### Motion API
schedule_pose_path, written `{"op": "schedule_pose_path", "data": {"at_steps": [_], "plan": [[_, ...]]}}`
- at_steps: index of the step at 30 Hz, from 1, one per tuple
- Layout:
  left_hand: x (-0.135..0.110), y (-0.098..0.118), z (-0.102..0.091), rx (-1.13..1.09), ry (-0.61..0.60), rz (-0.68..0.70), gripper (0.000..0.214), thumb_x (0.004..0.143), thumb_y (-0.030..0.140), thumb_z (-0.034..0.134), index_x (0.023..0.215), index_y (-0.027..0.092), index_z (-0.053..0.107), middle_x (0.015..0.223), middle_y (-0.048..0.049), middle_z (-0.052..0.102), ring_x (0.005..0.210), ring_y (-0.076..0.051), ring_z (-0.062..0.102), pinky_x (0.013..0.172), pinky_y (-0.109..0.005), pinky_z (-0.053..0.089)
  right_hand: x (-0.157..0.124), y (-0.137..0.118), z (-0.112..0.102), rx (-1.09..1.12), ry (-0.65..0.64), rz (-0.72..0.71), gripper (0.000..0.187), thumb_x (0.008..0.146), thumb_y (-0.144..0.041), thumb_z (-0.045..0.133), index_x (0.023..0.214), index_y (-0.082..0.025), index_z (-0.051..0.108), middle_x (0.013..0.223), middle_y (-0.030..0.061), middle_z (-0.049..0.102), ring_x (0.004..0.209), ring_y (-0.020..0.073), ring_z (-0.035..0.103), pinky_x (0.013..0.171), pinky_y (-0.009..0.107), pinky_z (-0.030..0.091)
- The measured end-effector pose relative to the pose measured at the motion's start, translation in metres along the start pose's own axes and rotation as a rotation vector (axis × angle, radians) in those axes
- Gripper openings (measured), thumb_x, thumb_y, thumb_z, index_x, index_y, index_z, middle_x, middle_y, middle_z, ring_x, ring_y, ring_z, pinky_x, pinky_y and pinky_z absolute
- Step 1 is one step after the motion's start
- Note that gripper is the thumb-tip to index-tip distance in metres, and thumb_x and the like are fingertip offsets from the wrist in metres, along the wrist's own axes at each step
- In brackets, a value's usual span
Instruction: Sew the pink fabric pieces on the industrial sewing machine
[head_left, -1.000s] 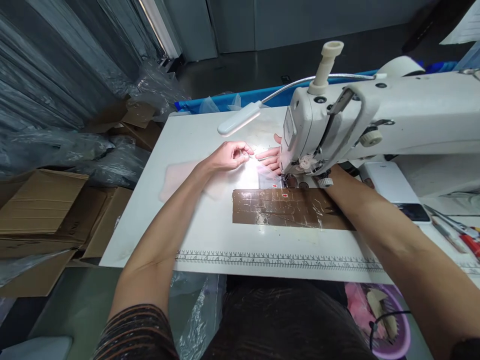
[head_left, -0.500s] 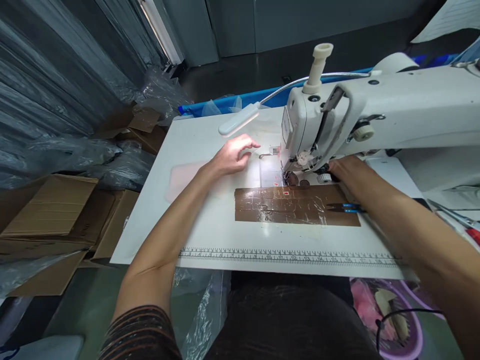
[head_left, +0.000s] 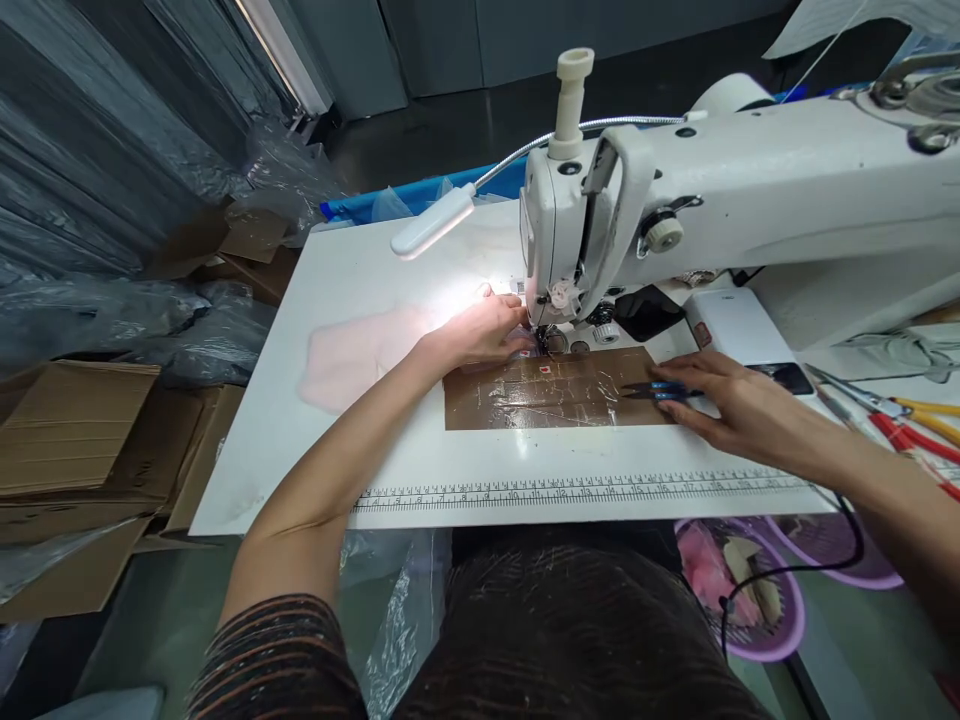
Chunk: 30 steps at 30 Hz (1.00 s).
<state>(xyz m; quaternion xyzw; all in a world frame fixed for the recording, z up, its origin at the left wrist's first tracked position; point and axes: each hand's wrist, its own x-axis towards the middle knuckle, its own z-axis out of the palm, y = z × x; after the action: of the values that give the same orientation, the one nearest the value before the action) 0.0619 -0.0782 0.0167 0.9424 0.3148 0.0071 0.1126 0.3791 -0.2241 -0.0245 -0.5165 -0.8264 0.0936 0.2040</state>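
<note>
My left hand (head_left: 486,335) sits at the needle of the white sewing machine (head_left: 720,200), fingers bent and pressed down on a small clear plastic piece (head_left: 525,345) by the presser foot. The lamp's glare hides that piece's edges. My right hand (head_left: 724,402) lies flat on the white table (head_left: 360,270), fingers stretched out. Its thumb and fingertips touch the handle end of blue-handled thread snips (head_left: 651,391). The snips lie on the right end of a brown taped patch (head_left: 540,400).
A gooseneck lamp (head_left: 433,222) shines on the needle area. A pale pink sheet (head_left: 341,358) lies at left, a printed ruler (head_left: 570,492) along the front edge. A phone (head_left: 784,375) and red and yellow tools (head_left: 911,425) lie right. Cardboard boxes (head_left: 75,430) stand left, a purple basket (head_left: 750,600) below.
My left hand has moved from left of the machine onto the piece at the needle. My right hand came out from behind the machine head and reached the snips. The camera shifted right.
</note>
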Motion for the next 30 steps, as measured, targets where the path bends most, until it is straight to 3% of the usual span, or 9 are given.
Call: {"op": "schedule_pose_path", "data": {"at_steps": [5, 9, 13, 17, 20, 25, 30], "plan": [[-0.006, -0.003, 0.01, -0.176, 0.061, -0.008, 0.019, 0.087, 0.029, 0.056, 0.092, 0.016, 0.069, 0.093, -0.0084, 0.069, 0.09, -0.02, 0.064, 0.081, -0.033, 0.049, -0.002, 0.0, 0.012, -0.095, 0.023, -0.01, 0.04, 0.098, -0.039, 0.041, 0.107, -0.014, 0.072, 0.107, 0.0175, 0.068, 0.096, 0.0303, 0.065, 0.087, 0.048, 0.057], [-0.02, -0.002, 0.018, -0.461, 0.131, -0.067, 0.018, 0.086, 0.033, 0.061, 0.076, 0.018, 0.059, 0.093, -0.0072, 0.071, 0.09, -0.018, 0.066, 0.076, -0.031, 0.05, 0.007, -0.014, 0.009, -0.016, 0.066, 0.025, 0.034, 0.098, -0.038, 0.043, 0.093, -0.018, 0.07, 0.103, 0.0161, 0.068, 0.097, 0.0299, 0.064, 0.087, 0.047, 0.055], [-0.03, -0.002, 0.027, -0.881, 0.136, -0.178, 0.019, 0.084, 0.032, 0.068, 0.088, 0.018, 0.055, 0.09, -0.0066, 0.072, 0.078, -0.014, 0.066, 0.071, -0.03, 0.051, 0.025, -0.04, 0.009, 0.201, 0.104, 0.075, 0.024, 0.094, -0.039, 0.047, 0.079, -0.023, 0.059, 0.092, 0.0114, 0.068, 0.084, 0.0246, 0.066, 0.079, 0.04, 0.054], [-0.029, -0.004, 0.036, -1.166, 0.158, -0.219, 0.036, 0.078, 0.025, 0.075, 0.103, 0.019, 0.05, 0.08, -0.0019, 0.071, 0.076, -0.013, 0.067, 0.071, -0.029, 0.051, 0.048, -0.062, 0.021, 0.35, -0.055, 0.262, 0.023, 0.091, -0.047, 0.05, 0.087, -0.025, 0.048, 0.069, 0.0037, 0.063, 0.06, 0.0195, 0.058, 0.06, 0.033, 0.046], [-0.026, -0.002, 0.037, -1.243, 0.166, -0.275, 0.037, 0.078, 0.021, 0.074, 0.105, 0.019, 0.05, 0.076, 0.0008, 0.069, 0.069, -0.011, 0.064, 0.067, -0.027, 0.048, 0.064, -0.071, 0.032, 0.346, -0.046, 0.304, 0.028, 0.091, -0.052, 0.049, 0.092, -0.024, 0.048, 0.074, 0.0047, 0.063, 0.062, 0.0198, 0.057, 0.058, 0.031, 0.041], [-0.025, 0.002, 0.034, -1.327, 0.128, -0.257, 0.035, 0.077, 0.018, 0.072, 0.104, 0.019, 0.05, 0.074, 0.0011, 0.068, 0.065, -0.01, 0.061, 0.063, -0.026, 0.046, 0.087, -0.082, 0.039, 0.276, -0.046, 0.423, 0.055, 0.101, -0.061, 0.023, 0.069, -0.023, 0.046, 0.061, 0.0052, 0.056, 0.056, 0.0178, 0.051, 0.059, 0.032, 0.034], [-0.025, 0.001, 0.033, -1.303, 0.104, -0.242, 0.036, 0.078, 0.019, 0.069, 0.108, 0.019, 0.048, 0.076, -0.0002, 0.068, 0.069, -0.011, 0.062, 0.067, -0.028, 0.048, 0.099, -0.086, 0.047, 0.241, -0.084, 0.357, 0.051, 0.102, -0.058, 0.025, 0.081, -0.023, 0.056, 0.065, 0.005, 0.06, 0.058, 0.0187, 0.052, 0.06, 0.031, 0.034]]}}
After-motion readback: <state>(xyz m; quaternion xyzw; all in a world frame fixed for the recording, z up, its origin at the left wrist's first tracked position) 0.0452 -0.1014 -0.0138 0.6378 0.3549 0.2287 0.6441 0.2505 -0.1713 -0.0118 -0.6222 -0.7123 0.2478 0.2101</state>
